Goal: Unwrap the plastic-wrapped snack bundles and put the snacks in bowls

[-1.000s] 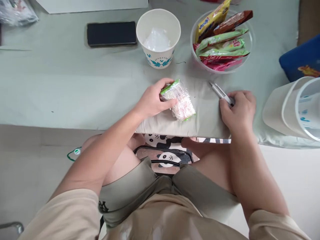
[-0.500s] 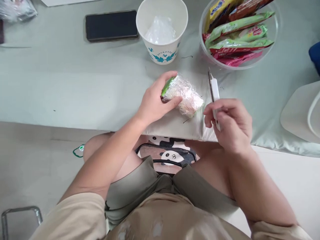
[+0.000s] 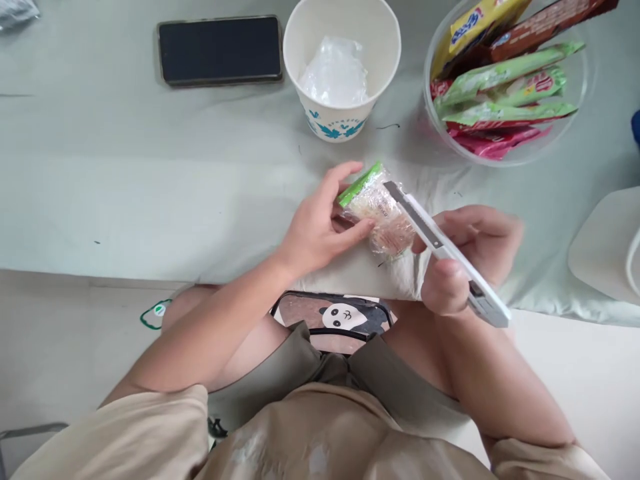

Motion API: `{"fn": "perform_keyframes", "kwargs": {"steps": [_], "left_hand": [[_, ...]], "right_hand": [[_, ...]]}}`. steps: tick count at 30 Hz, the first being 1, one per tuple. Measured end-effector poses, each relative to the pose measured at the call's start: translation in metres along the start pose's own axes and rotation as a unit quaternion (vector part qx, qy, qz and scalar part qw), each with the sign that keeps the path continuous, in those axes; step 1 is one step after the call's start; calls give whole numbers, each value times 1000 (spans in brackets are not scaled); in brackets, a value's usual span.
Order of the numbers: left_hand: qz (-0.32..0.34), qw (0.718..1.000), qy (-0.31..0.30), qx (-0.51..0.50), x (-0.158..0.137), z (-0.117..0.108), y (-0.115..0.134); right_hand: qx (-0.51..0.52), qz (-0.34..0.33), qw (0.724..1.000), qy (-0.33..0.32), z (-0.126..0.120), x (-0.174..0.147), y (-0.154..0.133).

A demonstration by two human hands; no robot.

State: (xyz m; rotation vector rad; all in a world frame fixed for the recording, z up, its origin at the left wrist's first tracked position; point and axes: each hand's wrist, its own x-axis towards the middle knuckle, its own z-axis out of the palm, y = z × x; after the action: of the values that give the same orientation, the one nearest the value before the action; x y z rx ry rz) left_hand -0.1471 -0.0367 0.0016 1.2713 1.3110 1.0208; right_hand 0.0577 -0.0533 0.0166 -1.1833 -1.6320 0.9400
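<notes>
My left hand grips a small packet wrapped in clear plastic, with a bright green strip along its upper left edge. What lies inside the wrap is hard to make out. In my right hand is a white utility knife, its blade out and pointing up and left. The blade tip appears over the top of the packet; whether it touches the plastic I cannot tell. Above the packet stands a white paper cup with blue leaf prints, and crumpled clear plastic sits inside it.
A black phone lies left of the cup. At the upper right a clear round tub holds several colourful snack packets. A white container stands at the right edge. The pale green tablecloth ends just above my lap.
The knife has swung from nearly upright to a slant, its blade now over the packet. The packet has turned slightly and sits a little lower in view. The view has shifted slightly.
</notes>
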Motion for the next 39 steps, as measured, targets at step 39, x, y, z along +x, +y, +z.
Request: {"fn": "perform_keyframes", "kwargs": {"steps": [39], "left_hand": [[156, 960, 67, 222, 5, 3, -20]], "right_hand": [[-195, -114, 973, 40, -89, -35, 3]]}}
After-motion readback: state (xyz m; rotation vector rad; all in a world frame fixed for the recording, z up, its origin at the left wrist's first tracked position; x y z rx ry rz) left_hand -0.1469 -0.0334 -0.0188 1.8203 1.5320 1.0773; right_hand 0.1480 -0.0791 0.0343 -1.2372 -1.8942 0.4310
